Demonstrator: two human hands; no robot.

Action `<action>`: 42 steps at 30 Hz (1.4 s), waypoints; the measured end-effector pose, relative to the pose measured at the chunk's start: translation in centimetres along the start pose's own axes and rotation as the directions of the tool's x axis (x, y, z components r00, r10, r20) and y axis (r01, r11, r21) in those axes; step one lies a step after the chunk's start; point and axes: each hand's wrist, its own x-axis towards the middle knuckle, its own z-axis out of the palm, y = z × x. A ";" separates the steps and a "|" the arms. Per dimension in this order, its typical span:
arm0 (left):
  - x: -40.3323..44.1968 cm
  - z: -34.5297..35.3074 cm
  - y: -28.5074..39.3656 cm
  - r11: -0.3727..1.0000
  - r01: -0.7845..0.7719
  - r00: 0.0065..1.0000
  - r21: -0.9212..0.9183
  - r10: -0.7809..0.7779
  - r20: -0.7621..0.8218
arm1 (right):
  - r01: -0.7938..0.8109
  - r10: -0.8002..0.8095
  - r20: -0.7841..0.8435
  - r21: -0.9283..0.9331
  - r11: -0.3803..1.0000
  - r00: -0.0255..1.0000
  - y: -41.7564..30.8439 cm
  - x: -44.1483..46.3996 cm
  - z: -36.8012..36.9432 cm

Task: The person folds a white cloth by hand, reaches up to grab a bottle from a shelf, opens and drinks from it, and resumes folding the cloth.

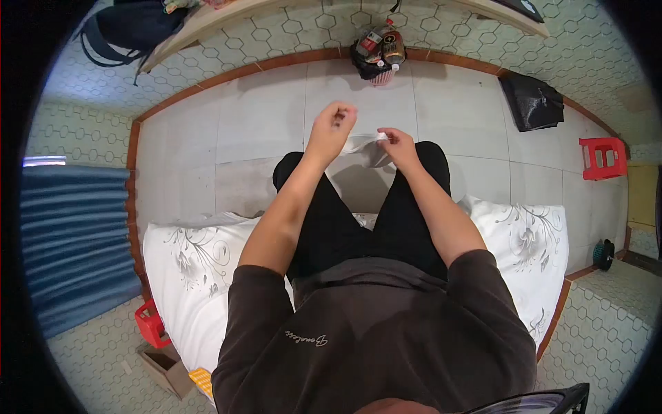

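Observation:
My right hand (399, 147) pinches one end of a soft, thin white piece (360, 143), perhaps cloth. It hangs between my hands above the floor, in front of my knees, and its greyish lower part drops beside my right hand. Slightly higher and to the left, my left hand (335, 125) is raised with its fingers curled in toward the thumb. Whether a small thing is held in those fingers is too unclear to tell. My black-trousered legs (324, 207) are spread below the hands.
I sit on a bed with a white floral sheet (527, 241). Ahead, a full bin (381, 77) with bottles stands by the wall. A black bag (531, 102) and red stool (603, 159) are on the right. A blue curtain (76, 241) hangs left; a shelf edge (227, 24) runs above.

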 end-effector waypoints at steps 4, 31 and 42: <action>-1.9 -2.5 -12.9 0.842 -0.178 0.979 0.509 0.100 0.177 | 0.001 -0.001 -0.017 -0.003 1.000 1.000 0.1 -0.6 0.2; -2.4 -1.9 -11.7 0.702 -0.265 0.956 0.661 0.283 0.083 | -0.067 0.057 -0.254 -0.028 0.997 0.965 -0.7 0.2 -0.8; -2.1 -2.4 -12.6 0.970 0.113 0.992 0.217 -0.099 -0.078 | -0.061 0.046 -0.237 -0.058 0.996 0.971 -0.2 0.2 -1.1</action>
